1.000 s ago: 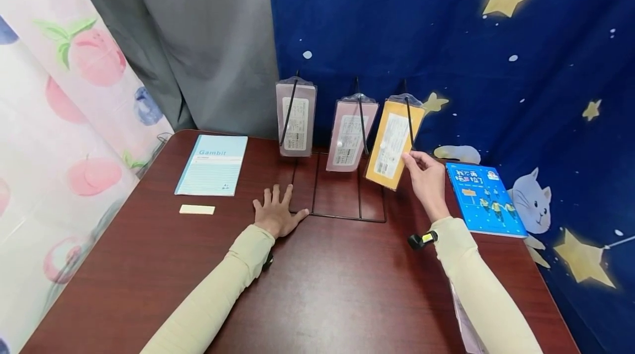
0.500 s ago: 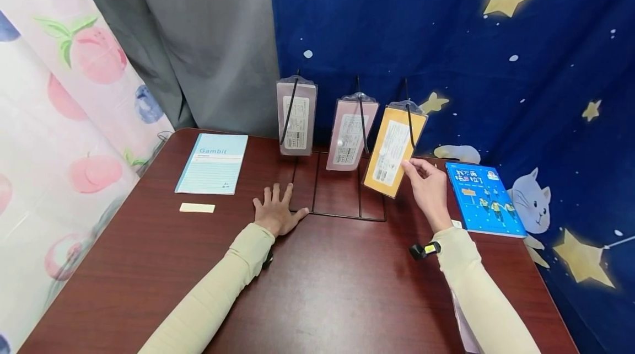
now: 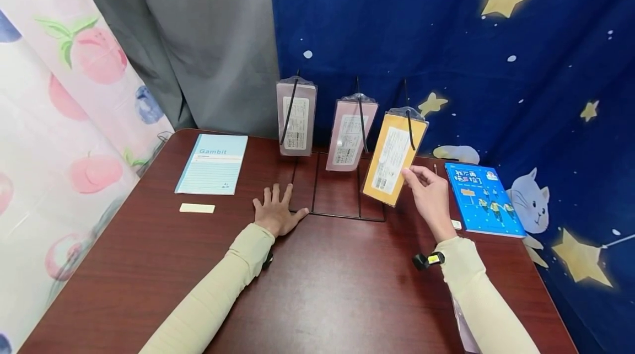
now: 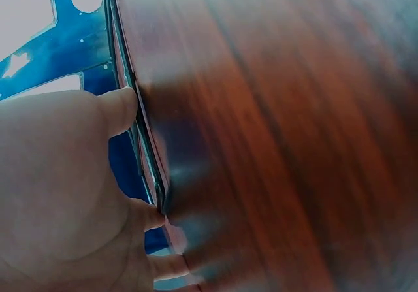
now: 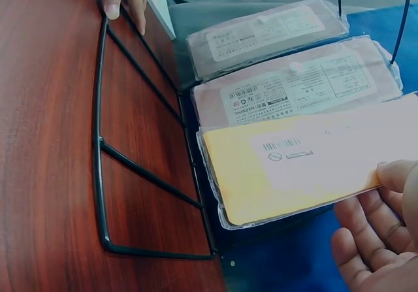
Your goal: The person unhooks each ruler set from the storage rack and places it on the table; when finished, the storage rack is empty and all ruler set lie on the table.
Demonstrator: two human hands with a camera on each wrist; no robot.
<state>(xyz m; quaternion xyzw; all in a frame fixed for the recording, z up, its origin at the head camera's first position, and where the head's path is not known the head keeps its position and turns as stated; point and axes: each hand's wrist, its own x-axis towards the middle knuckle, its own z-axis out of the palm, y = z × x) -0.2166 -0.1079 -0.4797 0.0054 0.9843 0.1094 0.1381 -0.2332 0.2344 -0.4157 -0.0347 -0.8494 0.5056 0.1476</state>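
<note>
Dark red-brown wood of the desk (image 3: 337,293) filled the near ground, with two cream sleeves reaching forward across it. On that surface the left hand (image 3: 275,214) lay flat, fingers spread and straight, holding nothing, its thumb touching the front left corner of a black wire rack (image 3: 342,213); the left wrist view showed the thumb tip against the wire. To the right, the right hand (image 3: 430,195) was raised off the desk and pinched the right edge of a yellow packet (image 3: 392,160) between thumb and fingertips, the other fingers loosely open beneath it, as the right wrist view showed. That yellow packet hung tilted from the rightmost of the rack's three upright hooks, its lower end swung toward the person and its white label facing out. Just beside it on the middle hook hung a pink packet (image 3: 349,134), and on the left hook a second pink packet (image 3: 295,118), both hanging apart from either hand. Right of the right hand a blue book (image 3: 483,198) lay flat on the desk. Far to the left lay a light blue notebook (image 3: 213,164), with a small pale eraser (image 3: 197,208) in front of it. Behind everything hung a dark blue curtain with stars (image 3: 446,39), a grey curtain (image 3: 198,39) beside it, and a peach-patterned curtain (image 3: 59,95) on the left.
</note>
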